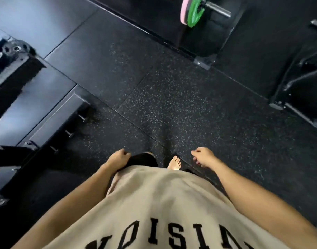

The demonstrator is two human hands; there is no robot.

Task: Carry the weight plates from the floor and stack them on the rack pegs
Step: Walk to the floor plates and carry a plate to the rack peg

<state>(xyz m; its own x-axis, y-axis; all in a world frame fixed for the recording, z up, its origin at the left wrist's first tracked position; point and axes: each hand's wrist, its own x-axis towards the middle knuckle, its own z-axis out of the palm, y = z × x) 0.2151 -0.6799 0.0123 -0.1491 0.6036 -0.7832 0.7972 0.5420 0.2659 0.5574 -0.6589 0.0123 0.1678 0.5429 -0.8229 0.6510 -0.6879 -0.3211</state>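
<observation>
Black speckled rubber floor (172, 97) fills the gym. Both hands hang loose with softly curled fingers and hold nothing: the left hand (118, 158) by the shorts, the right hand (203, 157) out to the side. A pink plate (185, 9) and a green plate (195, 13) sit on a peg (218, 9) far ahead. No plate shows on the floor. One bare foot (174, 163) pokes out, so a dropped plate could hurt toes. A dark bench (51, 121) stands near on the left; bumping it could cause a trip.
</observation>
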